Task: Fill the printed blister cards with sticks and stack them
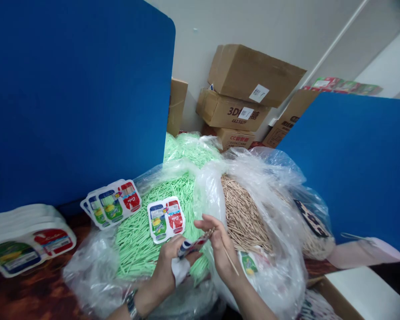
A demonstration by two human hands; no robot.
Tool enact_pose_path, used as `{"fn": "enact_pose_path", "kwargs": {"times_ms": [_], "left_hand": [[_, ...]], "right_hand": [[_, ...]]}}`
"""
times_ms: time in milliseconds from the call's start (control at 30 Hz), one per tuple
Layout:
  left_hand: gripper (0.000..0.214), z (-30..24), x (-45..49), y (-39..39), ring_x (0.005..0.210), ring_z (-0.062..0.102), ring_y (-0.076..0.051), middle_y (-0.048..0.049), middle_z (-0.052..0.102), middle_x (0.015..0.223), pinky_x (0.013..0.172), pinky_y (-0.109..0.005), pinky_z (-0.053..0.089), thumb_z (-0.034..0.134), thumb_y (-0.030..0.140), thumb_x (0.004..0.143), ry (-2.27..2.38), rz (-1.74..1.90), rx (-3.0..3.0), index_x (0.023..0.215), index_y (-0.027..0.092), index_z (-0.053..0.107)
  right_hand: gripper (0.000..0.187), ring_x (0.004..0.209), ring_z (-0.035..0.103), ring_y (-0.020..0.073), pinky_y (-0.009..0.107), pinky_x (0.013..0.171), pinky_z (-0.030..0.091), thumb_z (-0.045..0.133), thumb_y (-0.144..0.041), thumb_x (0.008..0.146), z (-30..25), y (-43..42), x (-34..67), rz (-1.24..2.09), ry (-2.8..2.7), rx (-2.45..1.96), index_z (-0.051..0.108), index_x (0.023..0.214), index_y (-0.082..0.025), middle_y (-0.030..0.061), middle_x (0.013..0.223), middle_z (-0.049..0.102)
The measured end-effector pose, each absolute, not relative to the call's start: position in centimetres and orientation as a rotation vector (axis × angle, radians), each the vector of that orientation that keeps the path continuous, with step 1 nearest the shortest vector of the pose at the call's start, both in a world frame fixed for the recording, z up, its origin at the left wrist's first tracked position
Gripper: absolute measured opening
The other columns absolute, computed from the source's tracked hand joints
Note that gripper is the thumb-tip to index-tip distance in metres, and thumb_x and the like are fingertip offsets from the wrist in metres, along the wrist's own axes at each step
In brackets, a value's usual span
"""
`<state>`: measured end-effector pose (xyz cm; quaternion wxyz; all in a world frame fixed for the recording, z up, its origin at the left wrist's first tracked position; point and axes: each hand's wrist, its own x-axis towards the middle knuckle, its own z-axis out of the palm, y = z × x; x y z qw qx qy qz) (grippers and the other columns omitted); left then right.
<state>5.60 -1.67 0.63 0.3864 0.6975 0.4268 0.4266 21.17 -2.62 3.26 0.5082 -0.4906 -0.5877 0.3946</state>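
Observation:
My left hand (163, 271) is wrapped round a small printed packet (197, 245) in red, blue and white, seen nearly edge-on. At the packet's far end my right hand (222, 252) pinches thin brown sticks; one brown stick (231, 260) lies across its palm. Below the hands, a clear plastic bag holds many light green sticks (136, 235). On these rests a flat pack (167, 220) with a green-and-blue half and a red half. To the right, another bag is filled with brown sticks (243, 209).
Similar packs (115, 203) lie fanned at the left, with a taller stack (30, 244) beyond. Blue panels (76, 98) stand on both sides. Cardboard boxes (233, 109) are piled at the back. A pale pink object (363, 253) and an open carton (333, 291) are at right.

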Motion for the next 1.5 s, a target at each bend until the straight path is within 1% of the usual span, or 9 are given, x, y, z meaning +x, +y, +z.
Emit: {"fn": "enact_pose_path", "kwargs": {"times_ms": [200, 300, 433, 700, 867, 1033, 1200, 1333, 1500], "left_hand": [[0.019, 1.2, 4.7, -1.2, 0.063, 0.053, -0.017, -0.0011, 0.057, 0.065, 0.058, -0.029, 0.045, 0.069, 0.027, 0.076, 1.034, 1.118, 1.774, 0.065, 0.017, 0.059], [0.016, 0.9, 4.7, -1.6, 0.062, 0.057, -0.017, -0.0014, 0.061, 0.067, 0.052, -0.026, 0.047, 0.068, 0.031, 0.077, 1.025, 1.130, 1.611, 0.072, 0.017, 0.063], [0.022, -0.5, 5.2, -2.5, 0.043, 0.050, -0.011, 0.0000, 0.060, 0.065, 0.034, -0.019, 0.038, 0.065, 0.036, 0.081, 0.997, 0.961, 1.287, 0.090, 0.017, 0.063], [0.017, -0.9, 5.2, -2.9, 0.046, 0.043, -0.009, 0.0029, 0.051, 0.060, 0.038, -0.019, 0.036, 0.069, 0.028, 0.076, 0.924, 0.896, 1.177, 0.079, 0.016, 0.058], [0.014, -1.3, 5.2, -2.9, 0.053, 0.045, -0.011, 0.0025, 0.054, 0.061, 0.047, -0.021, 0.040, 0.071, 0.023, 0.073, 0.950, 0.974, 1.254, 0.075, 0.016, 0.059], [0.016, -0.6, 4.9, -2.7, 0.048, 0.046, -0.010, 0.0027, 0.055, 0.057, 0.046, -0.022, 0.039, 0.070, 0.024, 0.073, 1.030, 0.931, 1.199, 0.072, 0.014, 0.057], [0.019, 0.9, 3.9, -2.1, 0.068, 0.063, -0.020, -0.0036, 0.069, 0.075, 0.061, -0.028, 0.051, 0.070, 0.029, 0.076, 1.011, 1.017, 1.282, 0.088, 0.014, 0.067], [0.022, 1.4, 3.3, -1.7, 0.083, 0.067, -0.025, -0.0073, 0.073, 0.088, 0.077, -0.034, 0.053, 0.070, 0.028, 0.077, 0.986, 1.053, 1.433, 0.095, 0.015, 0.069], [0.026, 1.1, 2.8, -1.6, 0.081, 0.068, -0.025, -0.0095, 0.074, 0.091, 0.073, -0.031, 0.055, 0.069, 0.030, 0.078, 0.971, 1.016, 1.347, 0.098, 0.014, 0.069]], "right_hand": [[0.041, 0.105, 0.063, 0.0215, 0.037, 0.086, 0.051, 0.034, -0.046, 0.097, 5.2, -1.0, 22.6, 0.871, -1.579, -1.218, 0.050, 0.127, -0.023, 0.0094, 0.116, 0.065], [0.035, 0.077, 0.066, 0.0191, 0.030, 0.071, 0.049, 0.037, -0.041, 0.097, 6.8, -0.1, 24.1, 0.429, -1.854, -1.394, 0.054, 0.123, -0.023, 0.0056, 0.087, 0.070], [0.029, 0.056, 0.058, 0.0183, 0.029, 0.060, 0.037, 0.041, -0.036, 0.097, 7.9, 0.9, 24.3, -0.350, -2.074, -1.610, 0.065, 0.091, -0.021, 0.0041, 0.058, 0.063], [0.032, 0.048, 0.051, 0.0174, 0.032, 0.061, 0.028, 0.039, -0.019, 0.096, 8.7, 1.8, 22.6, -0.908, -2.209, -1.740, 0.058, 0.071, -0.019, 0.0041, 0.050, 0.058], [0.029, 0.052, 0.052, 0.0177, 0.034, 0.067, 0.034, 0.039, -0.016, 0.095, 8.2, 1.7, 21.8, -0.984, -2.218, -1.670, 0.062, 0.078, -0.018, 0.0040, 0.054, 0.058], [0.023, 0.066, 0.059, 0.0176, 0.036, 0.079, 0.043, 0.043, -0.013, 0.093, 7.9, 0.7, 22.0, -0.852, -2.329, -1.364, 0.063, 0.105, -0.013, 0.0060, 0.071, 0.067], [0.051, 0.116, 0.055, 0.0195, 0.036, 0.092, 0.050, 0.033, -0.007, 0.092, 8.9, -0.5, 23.2, -0.214, -2.443, -1.100, 0.035, 0.142, -0.017, 0.0101, 0.127, 0.060], [0.057, 0.125, 0.050, 0.0187, 0.037, 0.100, 0.048, 0.037, -0.015, 0.094, 8.3, -2.2, 23.1, 0.072, -2.398, -1.085, 0.022, 0.148, -0.021, 0.0088, 0.135, 0.055], [0.056, 0.129, 0.045, 0.0236, 0.046, 0.104, 0.043, 0.039, -0.020, 0.095, 7.1, -2.8, 22.3, -0.053, -2.281, -1.173, 0.022, 0.148, -0.019, 0.0127, 0.141, 0.048]]}}
